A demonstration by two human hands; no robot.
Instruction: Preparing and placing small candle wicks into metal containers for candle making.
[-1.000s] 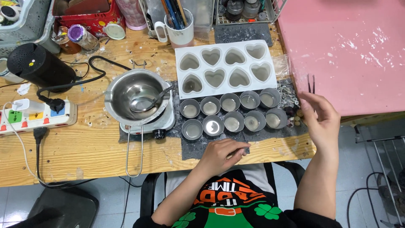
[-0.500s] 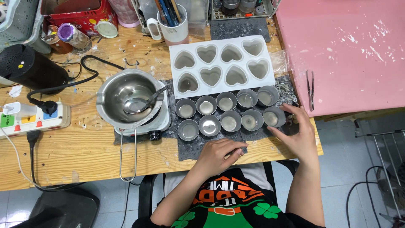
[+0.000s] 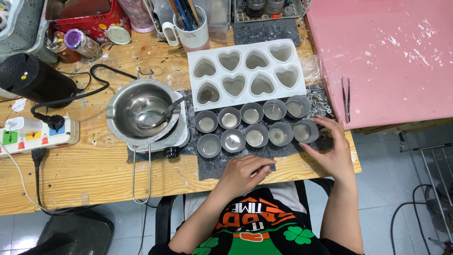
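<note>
Round metal cup [image 3: 305, 131] | right end of front row on dark mat [image 3: 212, 167] | right hand [image 3: 332, 148] fingers loosely open, touching its side | left hand [image 3: 245, 171] curled at mat's edge, holding nothing visible

Change over the last second. The right hand [image 3: 330, 151], which a second ago was raised beside the pink board [image 3: 391, 56] holding metal tweezers [image 3: 346, 99], has released them; the tweezers now lie flat on the board near its lower left edge. The hand has come down to the grey mat [image 3: 264, 141] and its fingertips now touch the end cup [image 3: 304, 131] of the near row of small round metal cups. Half a second ago the hand had already reached that cup, with the tweezers already on the board.
</note>
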